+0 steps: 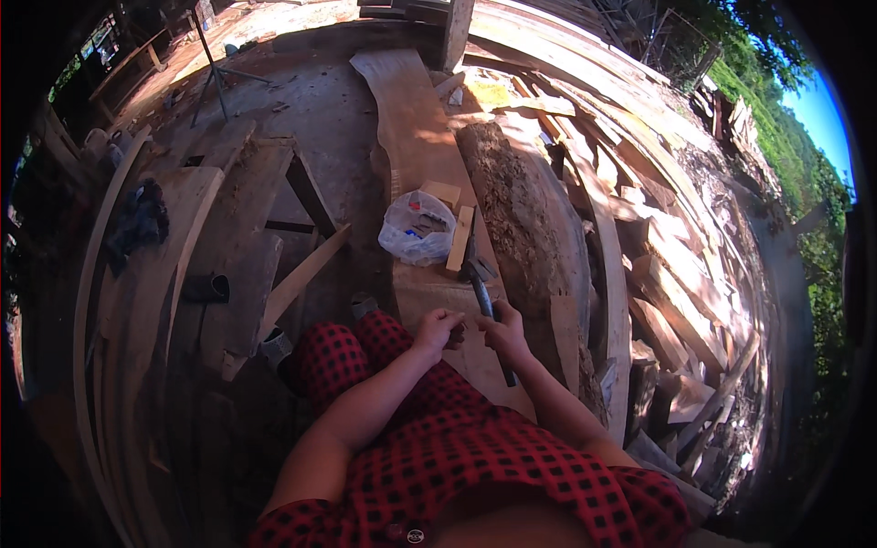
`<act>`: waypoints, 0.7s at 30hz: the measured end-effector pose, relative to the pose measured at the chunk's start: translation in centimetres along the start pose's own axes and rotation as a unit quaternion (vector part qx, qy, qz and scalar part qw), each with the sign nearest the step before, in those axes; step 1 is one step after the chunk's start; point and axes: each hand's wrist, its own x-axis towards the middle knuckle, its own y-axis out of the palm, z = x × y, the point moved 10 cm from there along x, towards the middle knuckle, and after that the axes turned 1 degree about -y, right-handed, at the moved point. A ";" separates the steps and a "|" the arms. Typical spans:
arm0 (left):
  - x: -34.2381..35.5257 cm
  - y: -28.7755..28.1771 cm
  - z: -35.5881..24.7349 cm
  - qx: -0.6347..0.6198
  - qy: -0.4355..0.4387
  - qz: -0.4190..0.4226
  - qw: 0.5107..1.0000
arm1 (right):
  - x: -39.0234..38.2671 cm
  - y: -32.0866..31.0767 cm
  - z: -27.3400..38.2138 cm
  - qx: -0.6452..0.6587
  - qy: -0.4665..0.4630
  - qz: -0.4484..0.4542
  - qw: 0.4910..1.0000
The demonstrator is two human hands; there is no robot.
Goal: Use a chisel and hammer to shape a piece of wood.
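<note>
My left hand (439, 331) is closed, its fingertips pinched together over the plank; whatever is between them is too small to make out. Close on its right, my right hand (503, 331) is closed around the handle of a hammer (482, 294). The dark end of that handle sticks out below the hand, and the head points away from me. Beyond the hands, a white plastic bag (417, 230) with small items inside stands open on the wide board (402, 100). Beside it a small wood block (460, 239) lies near the hammer head, with another block (440, 193) behind.
A rough bark-edged slab (512, 201) runs along the right of the board. Farther right lies a heap of timber offcuts (662, 283). On the left stand a wooden bench (219, 201) with a dark cylindrical piece (206, 289) and long planks. A metal stand (217, 78) is at the far left.
</note>
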 end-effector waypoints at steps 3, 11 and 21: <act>1.2 -2.1 -2.6 -0.049 0.048 -0.037 0.997 | -0.4 0.0 1.3 0.071 0.015 0.019 0.997; 2.9 -5.3 -3.7 -0.137 0.067 -0.094 0.984 | -0.9 0.6 -5.2 -0.066 0.113 0.040 0.991; 3.7 -6.1 -3.0 -0.112 0.060 -0.105 0.986 | -0.4 0.4 -5.6 -0.024 0.134 0.048 0.990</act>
